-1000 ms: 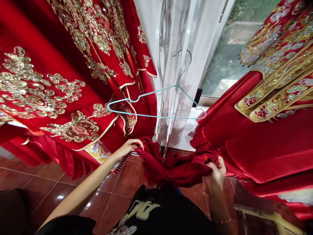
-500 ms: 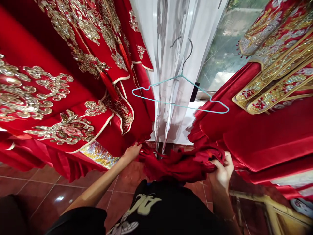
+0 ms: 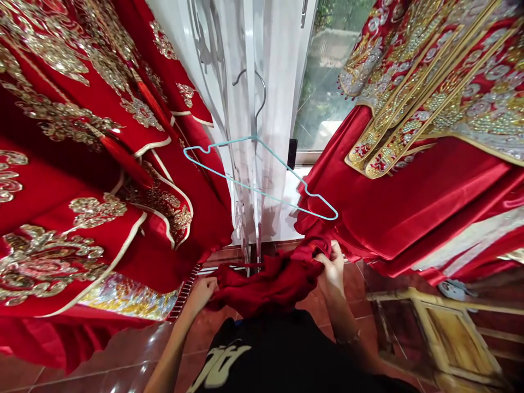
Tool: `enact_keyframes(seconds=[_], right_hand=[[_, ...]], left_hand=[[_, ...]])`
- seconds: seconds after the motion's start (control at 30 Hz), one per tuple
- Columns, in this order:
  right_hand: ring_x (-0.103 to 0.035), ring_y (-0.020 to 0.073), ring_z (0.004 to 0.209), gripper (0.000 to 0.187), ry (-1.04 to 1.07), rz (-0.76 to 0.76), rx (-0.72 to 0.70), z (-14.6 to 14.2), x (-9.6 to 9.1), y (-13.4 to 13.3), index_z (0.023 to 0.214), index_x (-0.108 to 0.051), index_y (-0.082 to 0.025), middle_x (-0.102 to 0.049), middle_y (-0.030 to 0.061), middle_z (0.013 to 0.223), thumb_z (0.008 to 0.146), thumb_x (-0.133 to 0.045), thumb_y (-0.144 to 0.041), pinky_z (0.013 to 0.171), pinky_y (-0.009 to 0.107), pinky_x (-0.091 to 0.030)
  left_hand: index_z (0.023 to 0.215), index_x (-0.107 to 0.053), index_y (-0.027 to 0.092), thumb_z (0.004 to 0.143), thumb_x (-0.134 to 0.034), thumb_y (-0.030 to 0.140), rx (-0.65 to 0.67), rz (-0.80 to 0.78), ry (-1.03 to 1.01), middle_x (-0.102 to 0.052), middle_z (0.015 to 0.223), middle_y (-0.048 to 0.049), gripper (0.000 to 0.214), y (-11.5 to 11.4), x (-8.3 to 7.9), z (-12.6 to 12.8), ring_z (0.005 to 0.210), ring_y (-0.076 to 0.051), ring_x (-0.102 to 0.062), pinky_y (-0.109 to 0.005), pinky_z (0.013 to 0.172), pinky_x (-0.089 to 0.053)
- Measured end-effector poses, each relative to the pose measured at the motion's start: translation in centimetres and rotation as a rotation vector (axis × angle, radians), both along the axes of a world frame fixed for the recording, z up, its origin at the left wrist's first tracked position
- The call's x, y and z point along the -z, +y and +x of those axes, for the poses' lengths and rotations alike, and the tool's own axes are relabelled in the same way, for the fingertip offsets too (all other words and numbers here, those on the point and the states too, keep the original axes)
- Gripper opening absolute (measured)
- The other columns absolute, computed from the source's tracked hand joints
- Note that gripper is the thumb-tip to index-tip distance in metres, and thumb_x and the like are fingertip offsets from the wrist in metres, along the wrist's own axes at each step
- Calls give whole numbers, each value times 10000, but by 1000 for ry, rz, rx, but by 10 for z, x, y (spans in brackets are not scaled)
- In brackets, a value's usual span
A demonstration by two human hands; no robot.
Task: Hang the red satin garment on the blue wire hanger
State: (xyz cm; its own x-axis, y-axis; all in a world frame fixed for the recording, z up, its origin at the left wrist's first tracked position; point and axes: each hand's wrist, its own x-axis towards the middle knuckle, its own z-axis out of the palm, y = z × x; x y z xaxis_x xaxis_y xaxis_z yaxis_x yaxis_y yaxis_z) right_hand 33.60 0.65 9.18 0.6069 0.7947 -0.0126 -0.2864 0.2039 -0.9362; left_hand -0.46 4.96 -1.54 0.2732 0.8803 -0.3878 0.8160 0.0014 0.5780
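Observation:
Both my hands grip a bunched length of dark red cloth (image 3: 266, 284), held low in front of my black printed shirt (image 3: 278, 355). My left hand (image 3: 202, 295) holds its left end, close to the hem of a hanging embroidered gown. My right hand (image 3: 332, 267) clutches the gathered right end, just below the satin of another red gown. Above the cloth and out of reach of both hands, a pale blue wire hanger (image 3: 256, 188) hangs tilted from its hook, with nothing on it.
A sheer white curtain (image 3: 274, 109) hangs behind the hanger, in front of a glass window (image 3: 331, 82). Red gowns with gold embroidery hang at left (image 3: 82, 164) and right (image 3: 409, 202). A wooden frame (image 3: 450, 338) stands low at right on reddish-brown tiles (image 3: 352, 289).
The view has turned, shifting the hanger and gowns left in the picture. The hanger now tilts differently. My hands have come closer together, and the cloth between them is more tightly bunched.

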Motion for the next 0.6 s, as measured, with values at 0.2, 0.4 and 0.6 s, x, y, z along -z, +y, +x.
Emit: enact_keyframes(seconds=[0.2, 0.4, 0.6], right_hand=[[-360, 81, 539, 230, -47, -49, -26, 5, 10, 6, 670, -453, -223, -453, -88, 577, 526, -625, -171, 508, 214, -297], [-426, 100, 577, 185, -107, -90, -43, 3, 24, 3, 675, -503, -215, -511, -70, 609, 530, -612, -179, 544, 224, -361], [-439, 101, 571, 186, -112, -118, -12, 11, 31, -3, 680, -515, -216, -520, -74, 599, 523, -608, -179, 532, 215, -369]], left_hand=[[750, -562, 212, 670, -461, 237, 256, -243, -23, -595, 745, 13, 131, -30, -7, -22, 763, -185, -554, -298, 821, -443], [715, -609, 222, 550, -595, 219, 376, -446, 60, -568, 742, 11, 165, -27, -16, -42, 707, -199, -526, -349, 751, -475], [780, -645, 219, 572, -576, 212, 392, -408, -1, -615, 775, -5, 218, -9, -20, -38, 701, -192, -575, -279, 659, -504]])
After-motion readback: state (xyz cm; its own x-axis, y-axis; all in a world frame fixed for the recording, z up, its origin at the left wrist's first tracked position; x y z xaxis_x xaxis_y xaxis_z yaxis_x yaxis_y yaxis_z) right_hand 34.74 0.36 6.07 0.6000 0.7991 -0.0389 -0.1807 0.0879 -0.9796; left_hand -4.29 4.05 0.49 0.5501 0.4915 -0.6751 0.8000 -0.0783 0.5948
